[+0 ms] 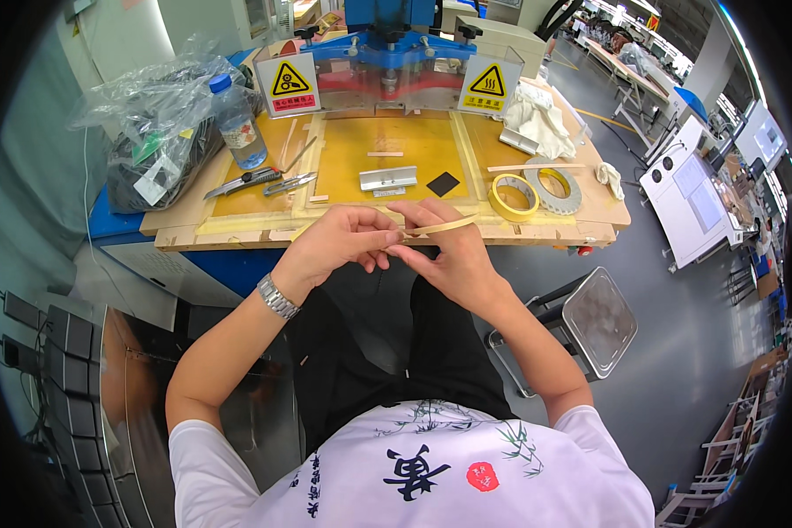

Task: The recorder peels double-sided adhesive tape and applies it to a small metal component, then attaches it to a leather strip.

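My left hand (343, 241) and my right hand (453, 253) meet just over the front edge of the workbench. A thin, pale yellow strip (447, 226) lies across my right fingers, and its inner end goes between the fingertips of both hands. Both hands are closed in a pinch on it; the fingertips partly hide that end. Beyond them on the bench lie a metal angle piece (388, 179), a black square (443, 184) and a roll of yellow tape (513, 198). Farther left are a utility knife (242, 183) and a second cutter (290, 183).
A blue press (387, 46) with two warning signs stands behind the yellow work surface (343, 141). At left are a water bottle (240, 128) and a plastic-wrapped bundle (163, 145). A grey tape roll (561, 195) and white cloth (539, 121) lie right. A stool (598, 321) stands below.
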The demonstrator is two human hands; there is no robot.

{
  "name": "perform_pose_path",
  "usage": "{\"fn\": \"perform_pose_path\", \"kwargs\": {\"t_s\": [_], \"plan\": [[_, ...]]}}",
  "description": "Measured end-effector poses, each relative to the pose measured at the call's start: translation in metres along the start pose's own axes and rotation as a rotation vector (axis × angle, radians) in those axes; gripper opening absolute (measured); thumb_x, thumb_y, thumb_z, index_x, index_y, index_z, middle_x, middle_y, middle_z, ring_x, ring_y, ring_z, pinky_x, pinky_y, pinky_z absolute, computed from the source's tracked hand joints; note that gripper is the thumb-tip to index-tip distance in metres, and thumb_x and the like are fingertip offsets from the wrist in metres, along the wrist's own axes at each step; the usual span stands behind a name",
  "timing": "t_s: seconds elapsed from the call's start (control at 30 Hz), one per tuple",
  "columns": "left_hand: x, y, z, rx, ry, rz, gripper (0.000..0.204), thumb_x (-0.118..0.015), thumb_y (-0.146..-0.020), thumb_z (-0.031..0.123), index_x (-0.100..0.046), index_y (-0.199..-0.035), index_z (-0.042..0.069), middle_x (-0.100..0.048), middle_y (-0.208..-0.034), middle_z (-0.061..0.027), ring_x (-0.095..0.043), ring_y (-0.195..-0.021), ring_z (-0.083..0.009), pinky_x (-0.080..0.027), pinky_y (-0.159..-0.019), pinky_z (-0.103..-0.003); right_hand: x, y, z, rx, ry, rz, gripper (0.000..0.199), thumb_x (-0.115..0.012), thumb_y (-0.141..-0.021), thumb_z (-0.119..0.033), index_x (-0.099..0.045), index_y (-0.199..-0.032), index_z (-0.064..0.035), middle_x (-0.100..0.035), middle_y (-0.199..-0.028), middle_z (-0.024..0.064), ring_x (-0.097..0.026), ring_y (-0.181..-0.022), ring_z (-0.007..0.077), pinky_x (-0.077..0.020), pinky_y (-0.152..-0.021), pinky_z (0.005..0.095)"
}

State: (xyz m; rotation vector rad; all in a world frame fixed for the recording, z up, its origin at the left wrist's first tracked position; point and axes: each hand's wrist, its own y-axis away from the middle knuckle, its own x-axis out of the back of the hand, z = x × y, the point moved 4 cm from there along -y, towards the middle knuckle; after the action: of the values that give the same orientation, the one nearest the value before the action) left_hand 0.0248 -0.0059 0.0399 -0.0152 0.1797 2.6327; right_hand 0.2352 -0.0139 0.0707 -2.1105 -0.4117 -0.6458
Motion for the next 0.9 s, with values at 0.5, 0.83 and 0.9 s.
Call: {"fn": "perform_pose_path", "kwargs": {"t_s": [0.5, 0.83, 0.9], "plan": [[0.004, 0.012, 0.014, -0.094, -0.162, 0.160, 0.017, -0.078, -0.109, 0.013, -0.081, -0.114, -0.003, -0.082, -0.091, -0.0080, -0.076, -0.075, -0.0120, -0.060, -0.066, -0.025, -0.001, 0.004, 0.008, -0.062, -0.096, 0.129, 0.049, -0.069, -0.111, -0.017, -0.065, -0.157, -0.0029, -0.072, -0.110, 0.0172, -0.072, -0.092, 0.0316, -0.0554, -0.084, 0.0426], [0.011, -0.004, 0.028, -0.074, -0.126, 0.200, 0.019, -0.080, -0.108, 0.014, -0.082, -0.112, -0.005, -0.081, -0.089, -0.0075, -0.075, -0.072, -0.0111, -0.057, -0.062, -0.024, -0.021, -0.016, 0.051, -0.242, -0.638, 0.539, 0.064, -0.056, -0.117, -0.015, -0.036, -0.176, 0.0021, -0.056, -0.162, 0.0184, -0.073, -0.121, 0.0229, -0.0555, -0.096, 0.0364], [0.014, -0.008, 0.030, -0.104, -0.155, 0.214, 0.020, -0.079, -0.108, 0.014, -0.081, -0.112, -0.005, -0.080, -0.088, -0.0067, -0.074, -0.072, -0.0101, -0.056, -0.062, -0.023, -0.020, -0.014, 0.056, -0.355, -0.792, 0.518, 0.063, -0.056, -0.116, -0.013, -0.038, -0.175, 0.0008, -0.058, -0.159, 0.0179, -0.073, -0.118, 0.0217, -0.0560, -0.094, 0.0364]]}}
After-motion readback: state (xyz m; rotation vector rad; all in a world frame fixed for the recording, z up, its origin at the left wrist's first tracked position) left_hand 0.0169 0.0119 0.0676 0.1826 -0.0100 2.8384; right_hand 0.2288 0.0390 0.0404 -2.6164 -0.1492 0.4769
